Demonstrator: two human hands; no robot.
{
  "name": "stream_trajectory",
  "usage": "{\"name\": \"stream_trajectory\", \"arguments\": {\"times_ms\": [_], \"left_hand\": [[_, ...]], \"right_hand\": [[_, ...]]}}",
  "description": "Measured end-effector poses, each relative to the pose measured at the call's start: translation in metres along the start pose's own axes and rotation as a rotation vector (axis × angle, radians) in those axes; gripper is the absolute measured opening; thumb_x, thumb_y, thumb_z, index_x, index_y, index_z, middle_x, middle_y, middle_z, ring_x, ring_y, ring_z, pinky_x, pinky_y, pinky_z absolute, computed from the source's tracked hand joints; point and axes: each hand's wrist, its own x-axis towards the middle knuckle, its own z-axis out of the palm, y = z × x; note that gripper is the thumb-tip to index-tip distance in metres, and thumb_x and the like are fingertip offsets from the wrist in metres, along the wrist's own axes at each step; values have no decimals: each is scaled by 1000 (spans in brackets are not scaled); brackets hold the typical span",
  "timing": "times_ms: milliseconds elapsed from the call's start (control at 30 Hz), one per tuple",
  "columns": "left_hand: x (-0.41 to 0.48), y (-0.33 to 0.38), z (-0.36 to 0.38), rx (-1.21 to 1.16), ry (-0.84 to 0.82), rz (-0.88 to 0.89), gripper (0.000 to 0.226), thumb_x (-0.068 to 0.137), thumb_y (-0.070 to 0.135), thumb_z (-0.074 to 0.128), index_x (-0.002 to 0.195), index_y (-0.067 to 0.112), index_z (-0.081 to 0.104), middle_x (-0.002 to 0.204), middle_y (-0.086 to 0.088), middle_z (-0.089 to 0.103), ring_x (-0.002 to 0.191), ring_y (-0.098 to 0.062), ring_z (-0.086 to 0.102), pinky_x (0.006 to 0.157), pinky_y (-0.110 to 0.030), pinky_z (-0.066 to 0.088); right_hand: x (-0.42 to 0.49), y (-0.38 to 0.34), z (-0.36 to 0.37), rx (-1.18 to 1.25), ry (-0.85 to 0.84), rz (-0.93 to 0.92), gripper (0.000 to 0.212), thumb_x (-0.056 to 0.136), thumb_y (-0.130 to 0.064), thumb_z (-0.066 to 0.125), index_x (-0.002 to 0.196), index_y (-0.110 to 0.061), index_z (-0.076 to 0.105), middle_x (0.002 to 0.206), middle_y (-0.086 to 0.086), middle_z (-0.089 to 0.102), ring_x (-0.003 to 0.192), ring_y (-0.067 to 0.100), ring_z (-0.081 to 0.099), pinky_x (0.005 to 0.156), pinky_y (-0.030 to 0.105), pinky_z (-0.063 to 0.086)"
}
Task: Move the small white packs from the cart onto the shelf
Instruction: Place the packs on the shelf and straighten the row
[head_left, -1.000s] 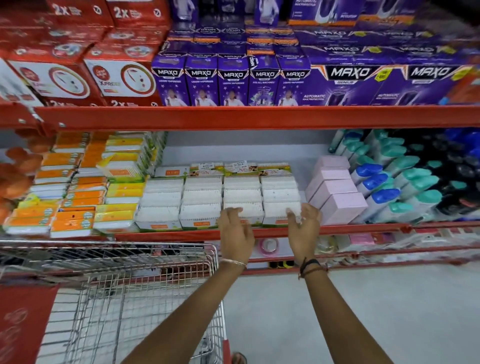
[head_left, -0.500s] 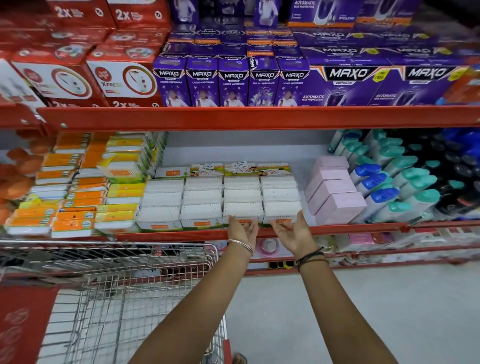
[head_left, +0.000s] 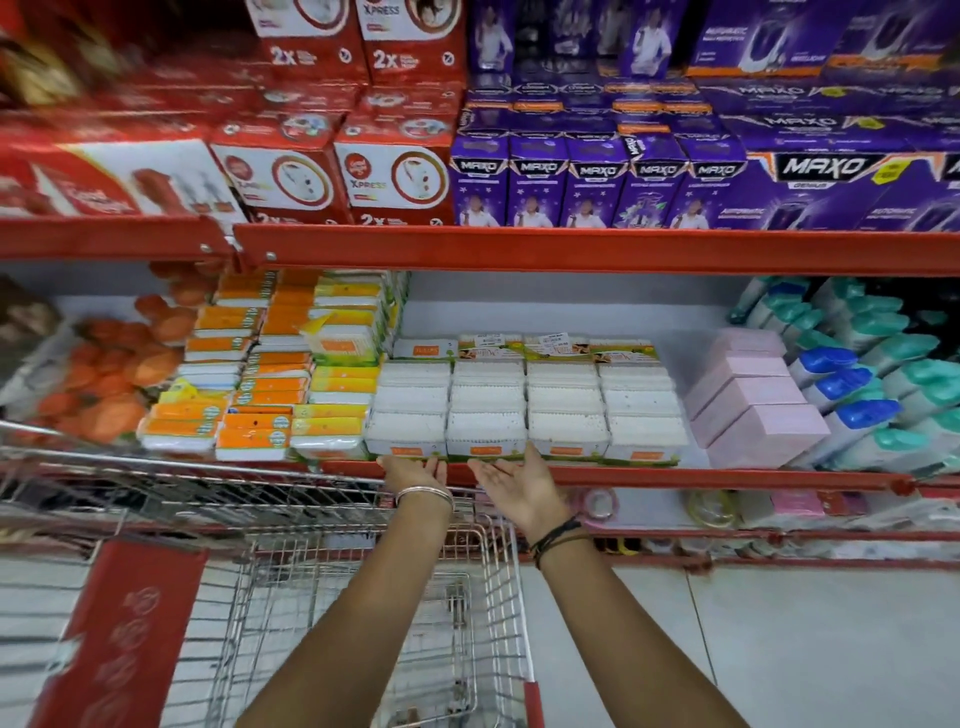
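Several small white packs (head_left: 524, 405) lie in neat rows on the middle shelf, whose red front edge (head_left: 727, 477) runs across the view. My left hand (head_left: 415, 470) rests flat at that edge, just below the front-left packs, fingers apart, holding nothing. My right hand (head_left: 514, 480) is beside it, palm up and open, just under the front row of packs. The wire cart (head_left: 363, 597) stands below and to the left of my arms; I see no white packs in the part of its basket that shows.
Orange and yellow packs (head_left: 270, 384) fill the shelf left of the white ones; pink boxes (head_left: 753, 405) and capped bottles (head_left: 872, 395) stand to the right. Red boxes (head_left: 332, 176) and purple boxes (head_left: 597, 182) sit on the shelf above. Tiled floor (head_left: 779, 649) lies at right.
Both hands came off the front-right packs, dropped to the shelf edge and slid left. The right palm turned upward. The view shifted left and up.
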Motion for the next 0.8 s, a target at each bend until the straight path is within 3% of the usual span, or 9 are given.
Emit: {"name": "stream_trajectory", "arguments": {"times_ms": [267,367,400,467,500,567,667,733,800], "left_hand": [[-3,19,4,-8,-42,-58,56,100,45,23,143,10,24,151,-16,29,133,-30,40,109,-32,38],[4,16,-3,41,-99,-23,46,101,36,28,140,10,32,140,-19,43,127,-33,48,101,-33,44],[4,14,-6,138,-85,57,38,101,27,31,133,8,41,124,-19,52,115,-33,56,92,-33,48],[4,12,-11,424,-89,405,16,97,10,41,108,7,52,100,-13,51,95,-31,57,81,-35,50],[4,13,-13,591,-156,632,11,95,6,44,104,7,51,102,-9,47,95,-29,54,81,-33,49],[12,20,-13,1001,-349,1034,23,94,7,47,116,2,48,114,-10,46,107,-28,49,90,-35,46],[39,36,-1,1659,-456,1338,44,97,19,38,139,6,33,149,-15,32,141,-31,26,116,-45,27],[54,45,7,1940,-485,1356,51,99,27,29,147,11,16,159,-9,12,147,-25,9,120,-44,13],[66,50,9,2052,-477,1336,55,99,35,20,148,14,7,160,-5,4,147,-21,3,120,-42,7]], "right_hand": [[12,11,18,77,11,-71,74,96,-45,37,143,6,11,151,29,20,137,38,32,116,40,30],[1,18,17,-321,84,-188,58,97,-43,38,127,7,40,129,27,50,118,36,54,102,37,45],[-2,21,17,-571,179,-309,45,97,-41,41,111,1,53,114,22,60,104,32,62,93,37,51],[-4,22,14,-1018,357,-706,24,95,-33,49,88,-11,57,97,15,69,80,26,65,72,36,56],[-4,20,14,-1189,383,-908,17,94,-28,51,90,-12,56,96,14,68,79,25,64,68,33,54],[4,13,18,-1498,325,-1177,20,95,-23,49,109,-9,55,109,13,63,96,28,61,81,35,51],[29,-2,30,-1934,178,-1261,43,98,-29,37,136,-8,37,143,13,44,132,27,39,112,44,33],[46,-10,39,-2150,156,-1184,53,99,-36,26,145,-10,22,156,8,23,145,24,18,120,45,18],[62,-17,42,-2297,179,-1088,56,99,-39,21,148,-13,10,160,4,7,147,20,4,122,45,6]]}}
